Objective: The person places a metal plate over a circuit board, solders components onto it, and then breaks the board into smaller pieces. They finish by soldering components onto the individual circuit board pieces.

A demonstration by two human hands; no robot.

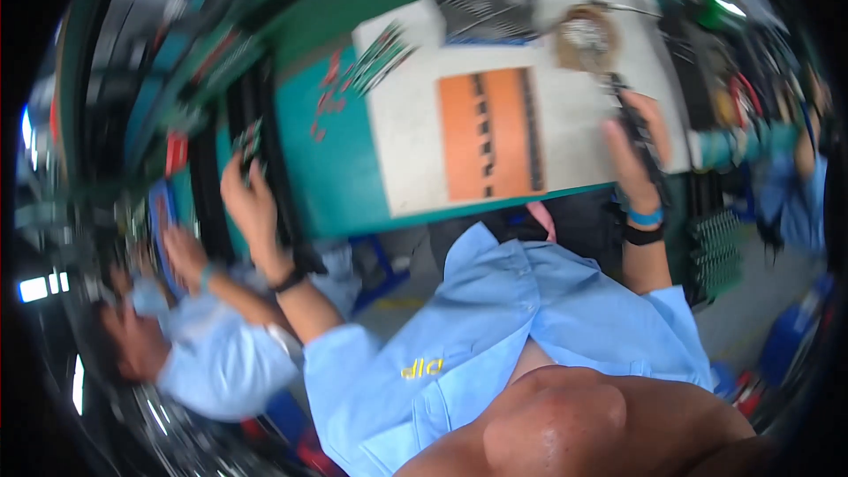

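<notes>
Green surface (327, 168) carries a white mat (415, 124) with an orange panel (488, 132). Right hand (638, 146), grip closed around a dark, stiff, seemingly light tool (634, 124), best held mid-body. Left hand (252, 199) clasps a small green board (250, 140) at the surface's left edge; probably fragile, better edge-held.

Hands of the wearer: two, a left hand (250, 203) and a right hand (638, 155). Dark tool in the right hand: one (638, 137). Orange mat (490, 132) on the surface (331, 168), left of the right hand: one. Round brown holder (585, 35) just above the right hand: one. Small green circuit boards above the left hand (250, 143): seemingly one, blurred. Co-worker's hand (183, 252), left of the left hand: one.
</notes>
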